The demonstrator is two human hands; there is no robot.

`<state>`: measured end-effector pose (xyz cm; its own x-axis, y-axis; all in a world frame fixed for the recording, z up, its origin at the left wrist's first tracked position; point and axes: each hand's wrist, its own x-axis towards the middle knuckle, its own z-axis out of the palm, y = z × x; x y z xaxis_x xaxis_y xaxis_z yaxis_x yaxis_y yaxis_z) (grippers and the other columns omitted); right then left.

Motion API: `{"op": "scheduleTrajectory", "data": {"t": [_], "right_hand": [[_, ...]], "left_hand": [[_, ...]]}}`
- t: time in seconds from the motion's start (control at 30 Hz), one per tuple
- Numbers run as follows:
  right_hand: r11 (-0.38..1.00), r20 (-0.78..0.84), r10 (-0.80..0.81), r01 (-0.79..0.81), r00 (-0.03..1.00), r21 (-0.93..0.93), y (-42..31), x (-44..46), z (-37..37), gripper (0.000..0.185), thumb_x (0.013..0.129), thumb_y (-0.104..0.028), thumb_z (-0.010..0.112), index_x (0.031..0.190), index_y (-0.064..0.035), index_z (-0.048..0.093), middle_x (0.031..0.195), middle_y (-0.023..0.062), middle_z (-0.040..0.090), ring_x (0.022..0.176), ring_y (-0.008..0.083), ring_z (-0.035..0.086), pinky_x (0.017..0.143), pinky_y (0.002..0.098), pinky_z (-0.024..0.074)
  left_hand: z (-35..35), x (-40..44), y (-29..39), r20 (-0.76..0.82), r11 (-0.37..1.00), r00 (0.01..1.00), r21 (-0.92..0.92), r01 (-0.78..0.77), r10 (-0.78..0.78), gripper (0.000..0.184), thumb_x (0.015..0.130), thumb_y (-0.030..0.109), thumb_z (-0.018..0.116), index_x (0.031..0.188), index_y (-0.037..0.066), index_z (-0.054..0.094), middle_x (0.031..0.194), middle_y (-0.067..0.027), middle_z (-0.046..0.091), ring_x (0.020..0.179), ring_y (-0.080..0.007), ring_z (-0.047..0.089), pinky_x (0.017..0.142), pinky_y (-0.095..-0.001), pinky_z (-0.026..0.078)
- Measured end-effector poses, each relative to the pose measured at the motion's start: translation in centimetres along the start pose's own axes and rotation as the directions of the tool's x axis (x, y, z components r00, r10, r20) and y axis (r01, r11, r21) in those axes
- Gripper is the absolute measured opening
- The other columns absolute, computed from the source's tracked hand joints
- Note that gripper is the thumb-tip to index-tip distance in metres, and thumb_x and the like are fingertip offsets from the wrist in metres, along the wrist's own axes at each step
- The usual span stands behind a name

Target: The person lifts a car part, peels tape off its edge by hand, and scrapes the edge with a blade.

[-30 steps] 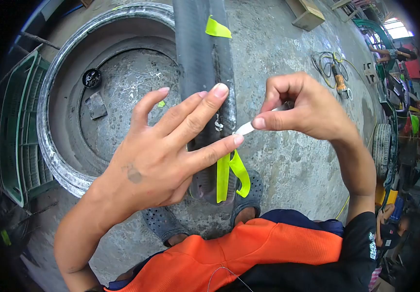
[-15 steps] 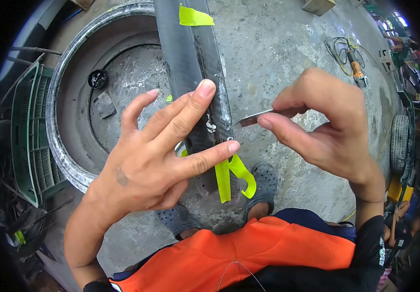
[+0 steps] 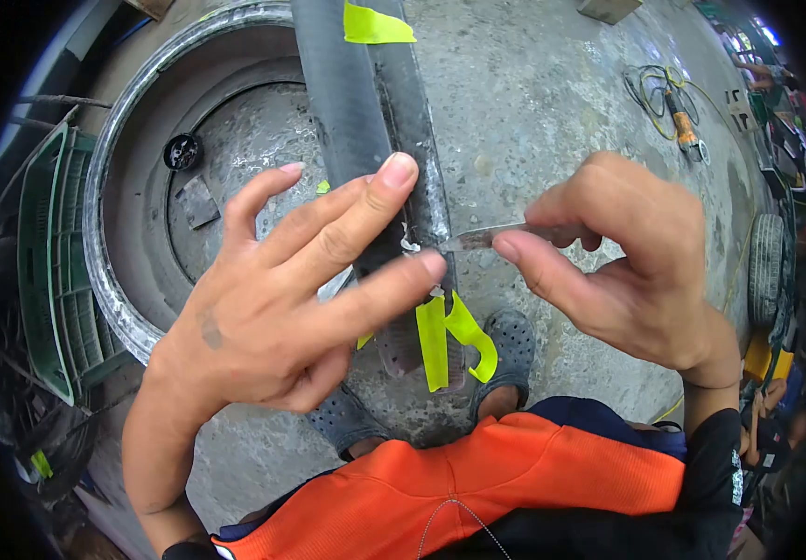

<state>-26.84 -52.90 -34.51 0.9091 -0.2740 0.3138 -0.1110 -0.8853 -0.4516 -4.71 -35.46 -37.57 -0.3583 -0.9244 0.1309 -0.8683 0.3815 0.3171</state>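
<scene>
A long dark-grey moulded part (image 3: pixel 342 103) with a lengthwise groove runs away from me, its near end above my feet. My left hand (image 3: pixel 277 303) lies across it with fingers spread, index fingertip by the groove's whitish, rough edge. Between the thumb and fingers of my right hand (image 3: pixel 631 257) is a thin metal blade (image 3: pixel 479 238). The blade's tip meets the part's right edge, close to my left index fingertip. Whitish scraps (image 3: pixel 410 245) cling there. Yellow-green tape strips (image 3: pixel 432 347) hang at the near end, and another tape piece (image 3: pixel 379 24) crosses the far section.
Under the part, on the left, stands a large round tyre-like ring (image 3: pixel 95 219) with a small black cup (image 3: pixel 182 151) and a flat grey square (image 3: pixel 198 203) inside. A green crate (image 3: pixel 53 266) is farther left. An orange power tool (image 3: pixel 685 129) with its cord lies at right, above a tyre (image 3: pixel 767 271).
The blade tip has moved left and slightly down onto the part's edge. My left index finger has drawn back a little to the left and up.
</scene>
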Motion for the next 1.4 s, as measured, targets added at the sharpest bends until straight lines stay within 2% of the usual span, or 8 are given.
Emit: {"op": "scheduleTrajectory", "data": {"t": [0.17, 0.57, 0.67, 0.73, 0.87, 0.97, 1.2, 1.4], "right_hand": [[0.999, -0.020, -0.005, 0.006, 1.000, 0.037, 0.3, -0.1, 0.2, 0.022, 0.069, -0.001, 0.086, 0.080, -0.0047, 0.067, 0.068, 0.0059, 0.061, 0.056, 0.0174, 0.058, 0.049, 0.0290, 0.0417], [0.990, 0.034, -0.093, 0.096, 0.995, -0.104, 0.3, -1.2, 0.5, 0.027, 0.068, 0.001, 0.087, 0.083, -0.0020, 0.065, 0.068, 0.0070, 0.059, 0.056, 0.0195, 0.059, 0.048, 0.0299, 0.0417], [0.993, -0.042, 0.020, -0.015, 0.999, 0.115, 0.1, -1.3, 1.3, 0.024, 0.074, -0.001, 0.086, 0.081, -0.0023, 0.063, 0.068, 0.0049, 0.058, 0.056, 0.0125, 0.055, 0.047, 0.0269, 0.0389], [0.885, 0.094, 0.322, -0.335, 0.942, 0.325, -0.5, -1.6, 1.2, 0.022, 0.081, -0.003, 0.083, 0.083, -0.0032, 0.061, 0.071, 0.0004, 0.059, 0.060, 0.0057, 0.052, 0.051, 0.0227, 0.0375], [0.681, 0.160, 0.471, -0.473, 0.867, 0.559, 0.1, -2.6, 2.6, 0.020, 0.085, -0.005, 0.080, 0.087, -0.0047, 0.060, 0.074, -0.0033, 0.058, 0.065, 0.0030, 0.052, 0.056, 0.0201, 0.0379], [0.692, 0.158, 0.461, -0.466, 0.873, 0.552, 0.7, -2.4, 2.2, 0.019, 0.086, -0.006, 0.079, 0.091, -0.0054, 0.061, 0.080, -0.0038, 0.059, 0.070, 0.0036, 0.054, 0.062, 0.0194, 0.0411], [0.923, -0.031, 0.270, -0.250, 0.962, 0.292, 2.3, -1.5, 1.0, 0.021, 0.085, -0.008, 0.080, 0.095, -0.0037, 0.063, 0.089, 0.0001, 0.061, 0.081, 0.0080, 0.057, 0.075, 0.0239, 0.0459], [0.996, -0.042, -0.088, 0.089, 0.995, 0.004, 2.4, 0.9, -0.4, 0.022, 0.076, -0.008, 0.083, 0.089, -0.0039, 0.066, 0.087, 0.0035, 0.062, 0.079, 0.0175, 0.057, 0.074, 0.0301, 0.0448]], "left_hand": [[0.5, -0.3, -0.5, -0.030, 1.000, 1.000, -0.022, 0.000, -0.001, 0.079, 0.063, 0.010, 0.071, 0.139, 0.010, 0.049, 0.156, -0.0274, 0.039, 0.133, -0.0368, 0.053, 0.114, -0.0554, 0.023], [1.4, 0.1, 0.0, -0.061, 0.989, 0.998, 0.145, -0.018, 0.027, 0.075, 0.068, 0.010, 0.067, 0.141, 0.017, 0.056, 0.154, -0.0290, 0.041, 0.125, -0.0327, 0.059, 0.110, -0.0516, 0.028], [1.6, 0.2, 0.6, -0.073, 0.985, 0.997, 0.169, 0.012, 0.000, 0.076, 0.067, 0.011, 0.068, 0.142, 0.018, 0.055, 0.154, -0.0295, 0.040, 0.123, -0.0322, 0.060, 0.109, -0.0512, 0.029], [1.6, 0.2, 0.9, -0.072, 0.983, 0.997, 0.184, 0.024, -0.011, 0.077, 0.067, 0.011, 0.068, 0.142, 0.018, 0.055, 0.154, -0.0300, 0.040, 0.124, -0.0323, 0.060, 0.109, -0.0510, 0.029], [0.9, 0.3, 1.4, -0.039, 0.986, 0.997, 0.154, 0.065, -0.060, 0.080, 0.066, 0.010, 0.069, 0.144, 0.016, 0.053, 0.154, -0.0292, 0.040, 0.127, -0.0333, 0.058, 0.110, -0.0507, 0.029], [0.6, 0.3, 1.2, -0.026, 0.989, 0.991, 0.064, 0.130, -0.128, 0.084, 0.064, 0.008, 0.070, 0.146, 0.014, 0.050, 0.155, -0.0272, 0.039, 0.130, -0.0339, 0.056, 0.111, -0.0507, 0.028], [0.9, 0.2, 1.2, -0.037, 0.992, 0.995, 0.084, 0.094, -0.092, 0.084, 0.065, 0.006, 0.070, 0.147, 0.014, 0.050, 0.158, -0.0259, 0.036, 0.132, -0.0334, 0.055, 0.112, -0.0507, 0.027], [0.4, 0.1, 1.2, 0.029, 0.994, 0.995, 0.052, 0.092, -0.094, 0.072, 0.068, 0.011, 0.071, 0.134, 0.037, 0.065, 0.161, -0.0264, 0.030, 0.132, -0.0325, 0.055, 0.111, -0.0512, 0.028]]}}
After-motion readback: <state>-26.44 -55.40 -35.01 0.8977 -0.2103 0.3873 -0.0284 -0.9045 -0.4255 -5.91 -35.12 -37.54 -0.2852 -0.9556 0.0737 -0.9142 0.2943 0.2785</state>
